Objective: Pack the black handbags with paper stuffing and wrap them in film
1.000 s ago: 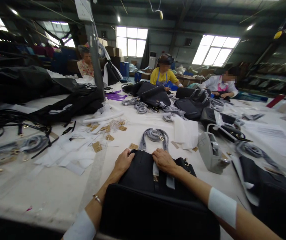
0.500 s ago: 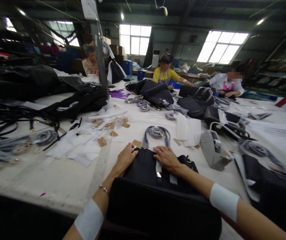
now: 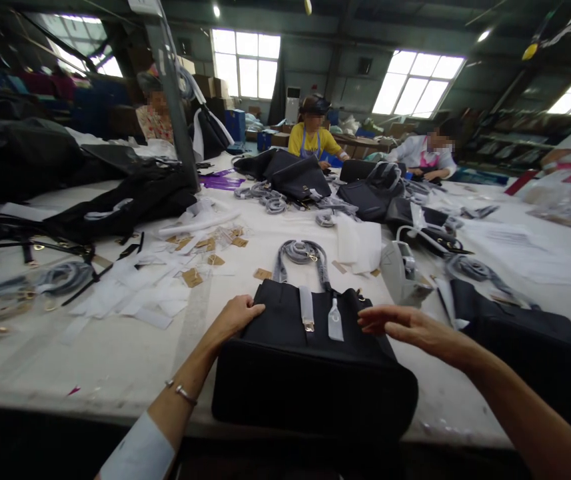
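Black handbag [image 3: 310, 360] lies flat on the white worktable [image 3: 115, 360], held now by the left hand [image 3: 235, 317] alone, fingers seemingly curled on its edge, the right hand [image 3: 405, 327] lifted clear, fingers open.

We've got the handbag [image 3: 310, 347] on the table [image 3: 115, 360] right in front, w/ left hand [image 3: 235, 315] on its left corner, right hand [image 3: 405, 327] by its right edge, strap [image 3: 302, 253] behind it, tape dispenser [image 3: 400, 270] behind-right & paper tags [image 3: 192, 277] to the left.
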`<action>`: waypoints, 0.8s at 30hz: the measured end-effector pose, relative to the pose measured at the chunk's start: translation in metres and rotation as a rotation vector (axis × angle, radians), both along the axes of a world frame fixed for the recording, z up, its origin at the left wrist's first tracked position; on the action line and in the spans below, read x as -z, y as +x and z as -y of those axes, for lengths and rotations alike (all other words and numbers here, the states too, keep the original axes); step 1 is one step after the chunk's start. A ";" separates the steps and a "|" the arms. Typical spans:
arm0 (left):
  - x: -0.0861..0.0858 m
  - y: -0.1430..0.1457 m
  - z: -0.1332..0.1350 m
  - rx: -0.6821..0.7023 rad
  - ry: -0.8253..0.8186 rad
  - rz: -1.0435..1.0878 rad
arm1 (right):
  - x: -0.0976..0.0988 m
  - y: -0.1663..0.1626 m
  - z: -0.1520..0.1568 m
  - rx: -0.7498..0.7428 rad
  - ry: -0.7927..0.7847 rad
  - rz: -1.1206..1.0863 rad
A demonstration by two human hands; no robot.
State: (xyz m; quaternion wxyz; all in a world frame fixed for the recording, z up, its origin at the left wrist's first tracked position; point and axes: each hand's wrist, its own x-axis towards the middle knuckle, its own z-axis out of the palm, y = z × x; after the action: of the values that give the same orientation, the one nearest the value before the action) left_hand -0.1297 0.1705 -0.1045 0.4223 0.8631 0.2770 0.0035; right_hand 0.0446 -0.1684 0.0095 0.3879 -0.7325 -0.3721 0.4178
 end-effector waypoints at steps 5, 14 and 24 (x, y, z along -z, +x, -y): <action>0.013 0.005 0.008 -0.070 -0.133 0.072 | 0.022 -0.039 0.018 0.086 -0.094 0.167; 0.016 0.005 -0.004 -0.103 -0.084 0.041 | 0.077 -0.051 -0.004 0.417 -0.017 0.420; -0.025 -0.063 0.002 -0.027 -0.252 0.370 | 0.087 -0.035 0.012 0.573 0.213 -0.048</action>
State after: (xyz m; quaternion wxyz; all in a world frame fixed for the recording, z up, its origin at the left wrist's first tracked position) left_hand -0.1928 0.1686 -0.0793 0.5703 0.7844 0.2044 0.1329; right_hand 0.0100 -0.1801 -0.0779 0.5734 -0.7526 -0.1826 0.2672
